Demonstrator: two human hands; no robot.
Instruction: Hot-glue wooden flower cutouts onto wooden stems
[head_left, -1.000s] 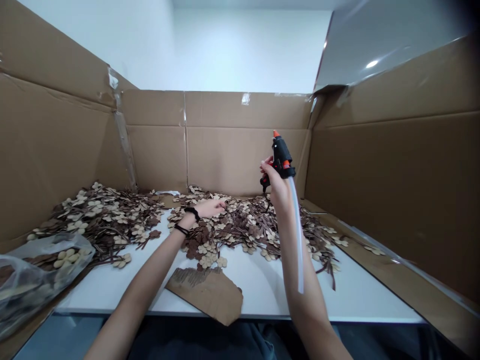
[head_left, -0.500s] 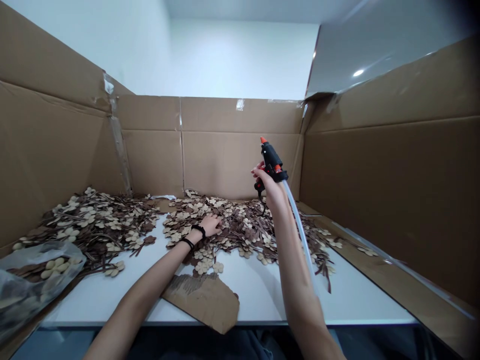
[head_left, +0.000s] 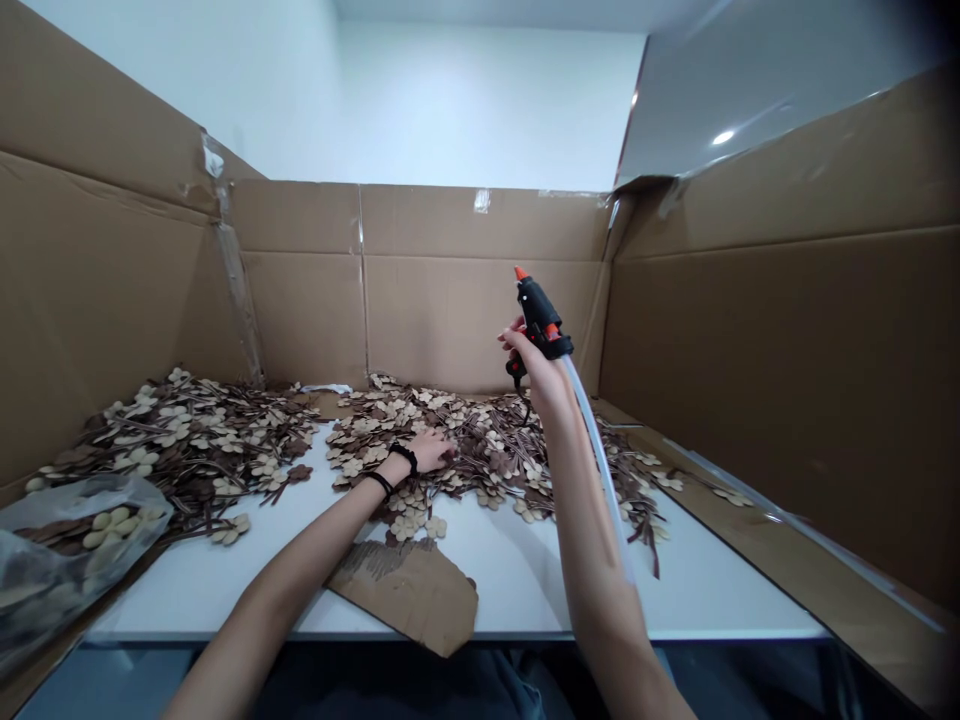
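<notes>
Now: left hand (head_left: 433,450) nearer the body than a second ago, fingers among flower pieces (head_left: 487,440); whether they pinch any, unclear.
Right hand (head_left: 544,374) wrapped round black-and-orange glue gun (head_left: 538,305), raised above the heap; translucent glue stick (head_left: 595,435) bowed. Pieces flat, petalled, cream and brown, thin-stemmed; smooth white table (head_left: 517,575); ragged-edged cardboard (head_left: 420,592).

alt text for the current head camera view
A person's right hand holds up a glue gun, nozzle upward, while the left hand is at a heap of brown and cream flower-shaped pieces on a white table inside cardboard walls.
</notes>
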